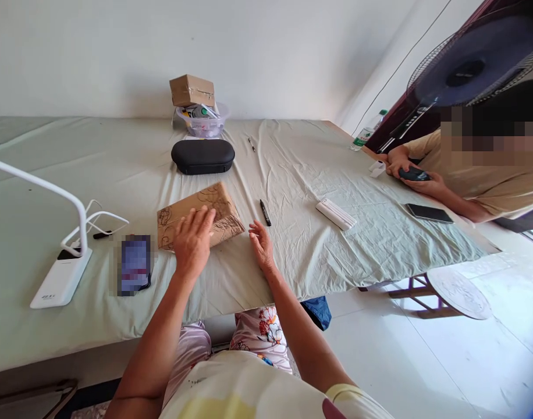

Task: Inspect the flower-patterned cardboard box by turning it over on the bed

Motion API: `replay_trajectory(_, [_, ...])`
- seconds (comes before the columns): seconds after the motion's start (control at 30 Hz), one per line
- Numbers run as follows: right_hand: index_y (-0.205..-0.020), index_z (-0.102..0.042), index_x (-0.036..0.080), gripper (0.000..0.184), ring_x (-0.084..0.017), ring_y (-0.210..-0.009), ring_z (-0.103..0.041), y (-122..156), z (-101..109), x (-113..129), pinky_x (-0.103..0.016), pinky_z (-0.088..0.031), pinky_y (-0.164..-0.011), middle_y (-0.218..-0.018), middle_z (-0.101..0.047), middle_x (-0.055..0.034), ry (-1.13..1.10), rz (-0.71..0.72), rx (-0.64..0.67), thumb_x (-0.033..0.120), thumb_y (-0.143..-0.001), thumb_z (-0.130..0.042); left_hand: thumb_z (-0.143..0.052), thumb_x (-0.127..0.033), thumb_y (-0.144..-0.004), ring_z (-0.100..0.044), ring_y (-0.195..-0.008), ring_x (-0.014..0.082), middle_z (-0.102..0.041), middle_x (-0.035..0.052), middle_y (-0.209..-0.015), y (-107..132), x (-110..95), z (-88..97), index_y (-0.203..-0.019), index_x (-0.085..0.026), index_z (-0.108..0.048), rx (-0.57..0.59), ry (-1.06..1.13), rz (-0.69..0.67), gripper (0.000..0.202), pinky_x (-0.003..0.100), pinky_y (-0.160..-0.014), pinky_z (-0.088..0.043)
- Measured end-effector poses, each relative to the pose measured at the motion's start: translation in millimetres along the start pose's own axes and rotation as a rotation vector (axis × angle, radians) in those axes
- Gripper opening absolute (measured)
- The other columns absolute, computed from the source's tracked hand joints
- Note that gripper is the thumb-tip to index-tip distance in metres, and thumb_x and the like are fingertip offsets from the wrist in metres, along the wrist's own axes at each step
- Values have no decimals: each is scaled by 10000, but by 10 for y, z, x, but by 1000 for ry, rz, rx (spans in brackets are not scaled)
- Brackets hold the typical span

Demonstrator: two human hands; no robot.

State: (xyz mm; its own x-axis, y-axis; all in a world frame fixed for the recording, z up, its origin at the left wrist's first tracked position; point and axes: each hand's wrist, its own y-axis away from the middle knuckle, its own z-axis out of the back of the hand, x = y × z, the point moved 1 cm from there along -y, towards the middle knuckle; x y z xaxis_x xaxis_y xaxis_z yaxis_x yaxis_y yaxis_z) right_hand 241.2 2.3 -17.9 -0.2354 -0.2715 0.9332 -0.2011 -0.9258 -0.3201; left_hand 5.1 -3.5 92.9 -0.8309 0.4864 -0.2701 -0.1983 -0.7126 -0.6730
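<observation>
A brown cardboard box with black scribbled lines lies on the cloth-covered table in front of me. My left hand rests flat on its top near the front edge, fingers stretched out. Just off the box's right end is my right hand, its fingers loosely curled and apart, with nothing seen in them. Beyond that hand lies a black marker pen, not touched by it. Whether the right fingertips touch the cloth I cannot tell.
Behind the box sit a black zip case and a clear plastic basin topped by a small carton. A phone and white lamp base are left, a white power strip right. Another person's hands hold a dark object.
</observation>
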Motion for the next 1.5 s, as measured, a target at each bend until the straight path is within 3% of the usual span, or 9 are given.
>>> replay_trajectory(0.07, [-1446,-602,227,724,-286,-1214,-680,-10,8,20,-442,-588,-995,-1396,-682,-162,8,15,-6,751,-947,-592,-521,-222,-1038,-604,-1422,356,-656,119,-1507,20,-115,-143,-1499,-274,-623,81,-5,-90,475,557,-1172,-464])
replay_trajectory(0.17, [-1298,-694,233,651,-289,-1162,-692,-5,16,59,-449,-582,-1007,-1271,-739,-130,42,43,54,774,-973,-535,-448,-191,-1059,-601,-1428,339,-665,95,-1498,63,-247,-304,-1488,-284,-636,99,-23,-130,477,540,-1169,-470])
replay_trajectory(0.37, [-1178,-721,217,683,-280,-1035,-708,11,28,84,-424,-596,-948,-1127,-753,-105,86,55,63,825,-958,-500,-448,-199,-1065,-593,-1437,344,-655,92,-1508,73,-245,-342,-1511,-295,-613,98,7,-118,485,549,-1155,-478])
replay_trajectory(0.5, [-1271,-689,191,743,-294,-1106,-709,-38,-11,144,-428,-599,-970,-1198,-743,-132,19,16,80,836,-949,-508,-443,-197,-1066,-592,-1438,346,-650,94,-1513,61,-236,-332,-1506,-289,-618,110,2,-112,483,557,-1160,-477])
replay_trajectory(0.63, [-1482,-568,202,818,-305,-1327,-629,-101,-124,328,-435,-565,-1077,-1467,-639,-162,-19,32,45,834,-970,-474,-424,-195,-1070,-603,-1426,350,-651,94,-1512,52,-246,-324,-1486,-268,-638,116,-15,-112,474,553,-1156,-485])
replay_trajectory(0.87, [-1520,-556,225,774,-301,-1453,-542,-105,-347,530,-489,-439,-1250,-1559,-577,-149,-52,96,-96,795,-1017,-414,-398,-198,-1074,-592,-1438,347,-638,108,-1522,47,-227,-307,-1505,-266,-623,142,8,-115,491,557,-1169,-476])
replay_trajectory(1.03, [-1522,-567,249,799,-307,-1468,-529,-162,-327,369,-482,-457,-1234,-1536,-601,-123,-63,132,-55,829,-985,-446,-415,-214,-1078,-578,-1456,341,-631,86,-1535,11,-262,-259,-1498,-267,-629,194,-42,-87,474,544,-1196,-466])
replay_trajectory(1.23, [-1472,-605,247,780,-332,-1321,-638,-182,-140,57,-504,-527,-1145,-1427,-670,-123,88,141,118,816,-940,-570,-457,-209,-1065,-554,-1483,331,-594,72,-1573,-27,-295,-216,-1507,-271,-619,275,-64,-57,475,538,-1225,-451])
replay_trajectory(1.5, [-1487,-539,177,609,-324,-1145,-685,-139,-19,-55,-484,-560,-1018,-1281,-727,-163,504,231,272,448,-974,-723,-477,-195,-1058,-544,-1490,332,-588,68,-1581,6,-291,-226,-1509,-277,-616,250,-67,-64,479,539,-1231,-433])
